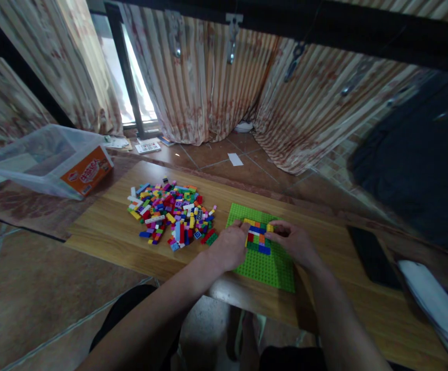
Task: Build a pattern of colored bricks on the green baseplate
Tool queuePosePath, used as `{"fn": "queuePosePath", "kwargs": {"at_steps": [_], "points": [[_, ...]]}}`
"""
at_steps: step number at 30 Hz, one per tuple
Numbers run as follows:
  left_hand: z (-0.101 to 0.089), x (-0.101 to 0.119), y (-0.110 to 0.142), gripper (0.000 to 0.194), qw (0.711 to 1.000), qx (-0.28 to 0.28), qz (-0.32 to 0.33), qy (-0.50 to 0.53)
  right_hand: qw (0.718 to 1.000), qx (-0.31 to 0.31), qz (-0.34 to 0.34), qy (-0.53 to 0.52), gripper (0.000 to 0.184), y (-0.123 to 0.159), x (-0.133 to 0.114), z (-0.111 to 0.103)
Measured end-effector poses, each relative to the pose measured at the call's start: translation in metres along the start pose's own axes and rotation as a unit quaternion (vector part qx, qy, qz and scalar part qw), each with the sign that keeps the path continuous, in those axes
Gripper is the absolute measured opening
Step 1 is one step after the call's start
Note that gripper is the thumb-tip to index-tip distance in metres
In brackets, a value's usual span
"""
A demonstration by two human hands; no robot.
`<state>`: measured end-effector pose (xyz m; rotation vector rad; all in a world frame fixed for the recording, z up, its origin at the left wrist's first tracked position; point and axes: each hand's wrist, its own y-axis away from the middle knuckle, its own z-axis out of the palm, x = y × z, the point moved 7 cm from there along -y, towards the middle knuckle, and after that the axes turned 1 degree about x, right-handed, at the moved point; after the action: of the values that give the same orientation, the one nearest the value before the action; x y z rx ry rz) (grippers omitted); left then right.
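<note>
A green studded baseplate (270, 272) lies on the wooden table, with a patch of coloured building bricks (258, 239) near its middle. At the patch's left edge is my left hand (229, 247), its fingers bent and close together against the bricks; whatever they hold is hidden. My right hand (291, 241) comes in from the other side, thumb and fingers closed round a yellow brick (270, 228) at the patch's upper right corner. Left of the baseplate spreads a heap of loose bricks (173, 211) in many colours.
A clear plastic bin (53, 159) with an orange label stands at the far left. On the wooden table (339, 299), a black phone-like slab (372, 255) lies to the right, beside a white object (436, 296). Striped curtains (208, 82) hang behind, and a paper (235, 159) lies on the tiled floor.
</note>
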<state>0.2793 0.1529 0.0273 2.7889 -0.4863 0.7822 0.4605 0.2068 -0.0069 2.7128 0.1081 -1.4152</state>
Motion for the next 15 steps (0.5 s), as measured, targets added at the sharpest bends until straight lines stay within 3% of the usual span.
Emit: {"fn": "queuePosePath", "kwargs": {"at_steps": [15], "points": [[0.0029, -0.0016, 0.0, 0.046, 0.999, 0.022, 0.025, 0.005, 1.0, -0.017, 0.01, 0.016, 0.038, -0.0048, -0.002, 0.0029]]}}
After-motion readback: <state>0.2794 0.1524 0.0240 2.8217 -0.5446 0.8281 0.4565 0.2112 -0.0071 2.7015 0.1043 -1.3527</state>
